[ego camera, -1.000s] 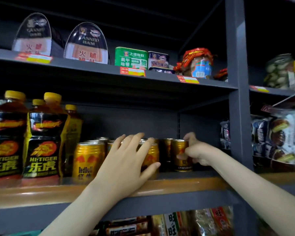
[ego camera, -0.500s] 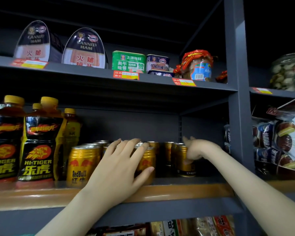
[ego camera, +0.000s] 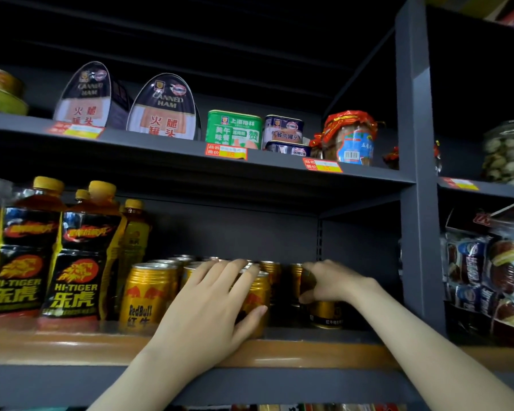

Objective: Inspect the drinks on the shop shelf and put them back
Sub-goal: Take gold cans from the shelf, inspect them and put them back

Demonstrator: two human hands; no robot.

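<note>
Several gold Red Bull cans stand in rows on the wood-edged shelf. My left hand lies with straight fingers across the front of one gold can, thumb against its lower side. My right hand curls over the top of another gold can at the right end of the row; that can stands on the shelf. A further Red Bull can stands free to the left of my left hand. Cans behind are partly hidden by my hands.
Tall Hi-Tiger bottles stand at the shelf's left. Above, a shelf holds canned ham tins, a green tin and a jar. A grey upright post bounds the bay on the right; snack packets lie beyond it.
My right hand has slid from the side of its can onto the top, a little to the right. My left hand has stayed on the front can.
</note>
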